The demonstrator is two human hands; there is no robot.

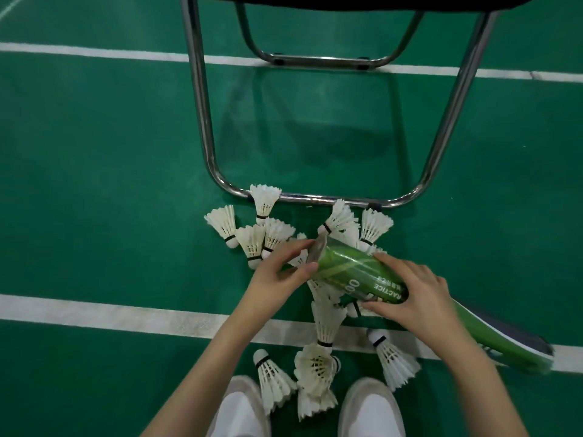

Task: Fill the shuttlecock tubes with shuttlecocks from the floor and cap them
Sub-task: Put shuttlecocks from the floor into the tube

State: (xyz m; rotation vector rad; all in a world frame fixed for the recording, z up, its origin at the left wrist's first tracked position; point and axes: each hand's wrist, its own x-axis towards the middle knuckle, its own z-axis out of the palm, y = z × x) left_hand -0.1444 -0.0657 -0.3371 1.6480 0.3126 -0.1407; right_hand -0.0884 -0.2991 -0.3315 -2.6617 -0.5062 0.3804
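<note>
Head view: green tube (pixel 353 269) in right grip (pixel 416 291), cap (pixel 317 253) pinched in left grip (pixel 280 272).

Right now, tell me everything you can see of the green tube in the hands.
The green tube is a glossy cylinder, apparently coated card, printed with pale lines and white lettering. It is held nearly level above the shuttlecock pile, with one end pointing up-left. The right hand grips its body; the left hand pinches a thin cap tilted at that end, not seated. Its contents are hidden.
</note>
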